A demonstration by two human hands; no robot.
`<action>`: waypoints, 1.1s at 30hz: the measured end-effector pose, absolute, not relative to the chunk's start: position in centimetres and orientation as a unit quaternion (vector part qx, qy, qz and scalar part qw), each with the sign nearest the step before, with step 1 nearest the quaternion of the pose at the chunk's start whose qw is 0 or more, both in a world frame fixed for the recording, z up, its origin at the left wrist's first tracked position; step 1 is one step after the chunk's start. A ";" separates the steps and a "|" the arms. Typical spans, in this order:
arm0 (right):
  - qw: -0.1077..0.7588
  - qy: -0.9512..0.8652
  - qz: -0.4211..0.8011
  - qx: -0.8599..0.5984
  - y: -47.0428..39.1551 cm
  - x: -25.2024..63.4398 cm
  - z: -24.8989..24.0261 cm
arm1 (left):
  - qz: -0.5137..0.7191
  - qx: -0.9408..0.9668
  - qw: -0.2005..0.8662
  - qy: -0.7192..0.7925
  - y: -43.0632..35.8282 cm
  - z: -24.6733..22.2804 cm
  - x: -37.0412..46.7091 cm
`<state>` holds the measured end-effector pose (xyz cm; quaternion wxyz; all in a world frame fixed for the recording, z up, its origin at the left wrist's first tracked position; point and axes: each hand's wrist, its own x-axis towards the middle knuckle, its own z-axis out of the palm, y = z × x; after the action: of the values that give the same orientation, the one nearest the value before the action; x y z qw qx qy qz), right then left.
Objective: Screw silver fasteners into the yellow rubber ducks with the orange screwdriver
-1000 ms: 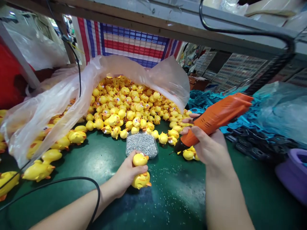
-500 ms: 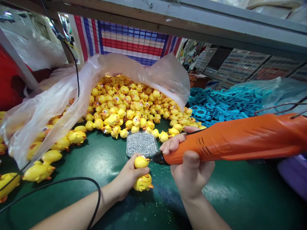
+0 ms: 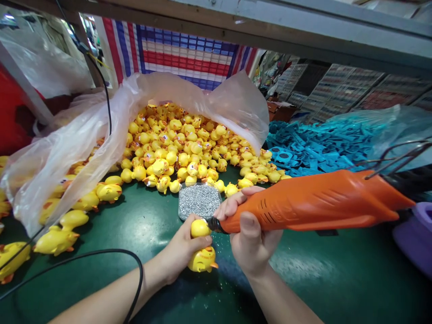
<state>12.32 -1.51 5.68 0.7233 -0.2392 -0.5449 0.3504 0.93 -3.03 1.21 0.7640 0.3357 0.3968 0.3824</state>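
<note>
My left hand (image 3: 184, 247) grips a yellow toy duck (image 3: 202, 259) around its neck, with its round head on top and its body below the thumb. In my right hand (image 3: 251, 243) is an orange electric screwdriver (image 3: 303, 200), lying almost level. Its black nose (image 3: 216, 224) is up against the duck's head, and the bit's tip is hidden there. Just behind the duck, a clear tray (image 3: 181, 212) holds a heap of small silver screws (image 3: 200, 200).
A large pile of yellow ducks (image 3: 175, 144) spills from a plastic bag (image 3: 232, 103). Blue plastic parts (image 3: 320, 144) are heaped at the right, above a purple container (image 3: 416, 238). A black cable (image 3: 101, 253) crosses my left forearm. A beam (image 3: 270, 31) spans overhead.
The screwdriver has moved left, its nose closing on the duck's head, where a thin bit showed between them before. The left hand and duck have barely shifted.
</note>
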 end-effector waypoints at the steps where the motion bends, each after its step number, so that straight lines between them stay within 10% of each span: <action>1: 0.725 -0.545 0.348 -0.239 -1.6 12.2 5.6 | 0.384 0.338 0.762 0.399 -3.1 1.3 0.9; 33: 0.738 -0.493 0.360 -0.287 -2.9 12.0 9.4 | 0.275 0.238 0.851 0.379 -2.5 1.3 -0.3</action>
<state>11.98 -2.90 9.45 0.7383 -0.2872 -0.4932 0.3595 -0.35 -2.52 1.31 0.8508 0.2379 0.3794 0.2750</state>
